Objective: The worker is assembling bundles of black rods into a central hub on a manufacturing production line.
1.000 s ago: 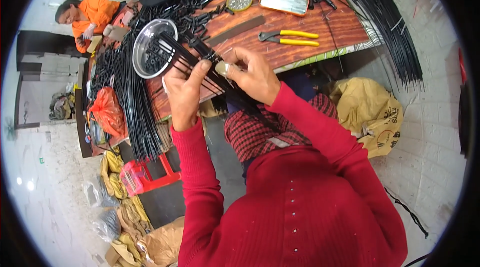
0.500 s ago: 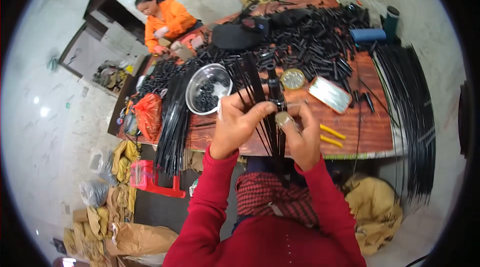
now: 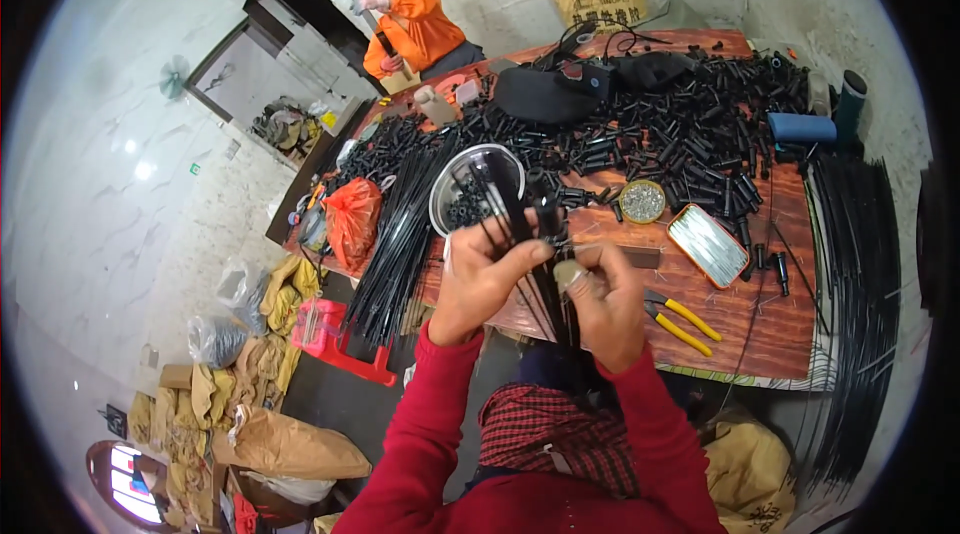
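Observation:
Thin black ribs [image 3: 541, 284], like those of an umbrella frame, stand fanned out in my left hand [image 3: 478, 281], its thumb pressed against them. My right hand [image 3: 606, 300] pinches close beside it, at the joint between the ribs and a black tubular piece [image 3: 543, 196]. A pale cover [image 3: 568, 274] wraps the right thumb. The fingertips partly hide the joint, and the tube's upper end is blurred. Beyond the hands is a metal bowl [image 3: 522, 174] with small black parts. A round tin [image 3: 642, 202] of small metallic bits lies to the right.
Black tubular parts [image 3: 690, 139] heap across the wooden table [image 3: 770, 334]. Yellow-handled pliers [image 3: 688, 324] and a shiny rectangular tray [image 3: 708, 246] lie right. Long black rods [image 3: 850, 304] hang at the right edge, others [image 3: 395, 244] left beside a red bag [image 3: 352, 219]. A co-worker in orange [image 3: 420, 34] works far left.
My view has shifted, so the table sits lower and further right. Both hands keep their grip at the joint. The co-worker has raised one gloved hand, with a long dark piece below it.

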Motion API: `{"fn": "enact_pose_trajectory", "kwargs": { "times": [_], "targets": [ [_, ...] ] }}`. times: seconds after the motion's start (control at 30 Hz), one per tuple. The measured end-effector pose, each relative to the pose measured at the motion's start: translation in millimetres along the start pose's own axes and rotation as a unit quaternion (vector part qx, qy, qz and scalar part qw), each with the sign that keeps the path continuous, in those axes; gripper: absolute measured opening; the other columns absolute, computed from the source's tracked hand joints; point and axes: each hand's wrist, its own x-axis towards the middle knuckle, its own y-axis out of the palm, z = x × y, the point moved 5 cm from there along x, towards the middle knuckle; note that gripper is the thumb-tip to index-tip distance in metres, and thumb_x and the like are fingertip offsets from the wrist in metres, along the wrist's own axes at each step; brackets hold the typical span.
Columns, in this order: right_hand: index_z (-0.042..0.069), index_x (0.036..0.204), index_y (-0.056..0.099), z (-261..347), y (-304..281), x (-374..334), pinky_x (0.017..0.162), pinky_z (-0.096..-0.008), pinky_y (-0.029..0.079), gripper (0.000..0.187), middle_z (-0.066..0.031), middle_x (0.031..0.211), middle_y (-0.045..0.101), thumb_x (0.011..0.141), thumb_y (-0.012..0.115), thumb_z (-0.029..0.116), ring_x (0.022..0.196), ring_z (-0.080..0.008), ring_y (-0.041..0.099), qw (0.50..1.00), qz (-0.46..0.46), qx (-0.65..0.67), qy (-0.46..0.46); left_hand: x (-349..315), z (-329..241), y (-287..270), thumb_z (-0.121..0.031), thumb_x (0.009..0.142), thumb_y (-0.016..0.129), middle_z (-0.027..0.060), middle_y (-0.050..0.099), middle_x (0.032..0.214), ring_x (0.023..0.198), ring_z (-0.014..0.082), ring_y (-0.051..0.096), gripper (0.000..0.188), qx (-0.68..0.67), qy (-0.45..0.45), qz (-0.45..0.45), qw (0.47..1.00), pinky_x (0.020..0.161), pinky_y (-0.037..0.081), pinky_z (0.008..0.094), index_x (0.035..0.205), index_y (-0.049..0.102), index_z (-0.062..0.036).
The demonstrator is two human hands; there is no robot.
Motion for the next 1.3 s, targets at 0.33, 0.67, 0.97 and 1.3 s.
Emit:
{"fn": "enact_pose_trajectory", "kwargs": {
  "times": [0.33,0.67,0.97,1.3],
  "targets": [
    [0.003,0.09,0.054,74.5,18.1,19.3,0.068,-0.0212,0.042,0.013,0.0021,0.084,0.054,0.097,0.062,0.012,0.075,-0.0047,0.048,0.993,-0.024,-0.073,-0.094,20.7,-62.2,-13.7,-0.009,0.089,0.073,0.0027,0.071,0.095,0.082,0.006,0.061,0.028,-0.068,0.079,0.039,0.994,0.074,0.052,0.0232,0.112,0.067,0.0052],
    [0.002,0.087,0.057,93.3,57.8,22.3,0.062,-0.0209,0.041,0.014,0.0022,0.078,0.058,0.095,0.064,0.01,0.071,-0.003,0.05,0.995,-0.014,-0.033,-0.088,13.3,-98.7,-52.1,-0.016,0.087,0.076,-0.0016,0.069,0.09,0.074,0.0032,0.056,0.03,-0.081,0.139,0.069,0.985,0.064,0.044,0.0197,0.112,0.072,-0.0005],
    [0.001,0.091,0.058,110.3,80.5,3.9,0.064,-0.0215,0.042,0.008,0.0022,0.079,0.057,0.093,0.063,0.007,0.073,-0.0038,0.05,0.987,0.002,-0.05,-0.153,-13.1,-115.0,-70.5,-0.012,0.087,0.073,0.0044,0.074,0.09,0.077,0.0065,0.063,0.027,-0.092,0.201,0.05,0.974,0.069,0.052,0.0238,0.109,0.071,0.0037],
    [0.0,0.096,0.06,-42.3,49.3,-86.0,0.069,-0.0247,0.047,0.006,-0.0021,0.085,0.06,0.091,0.062,0.004,0.078,-0.0077,0.056,0.994,-0.024,-0.107,0.02,-93.2,74.5,-34.3,-0.004,0.086,0.069,0.0062,0.073,0.087,0.075,0.008,0.063,0.021,-0.124,0.052,-0.042,0.99,0.067,0.053,0.0271,0.106,0.071,0.0048]
  ]
}}
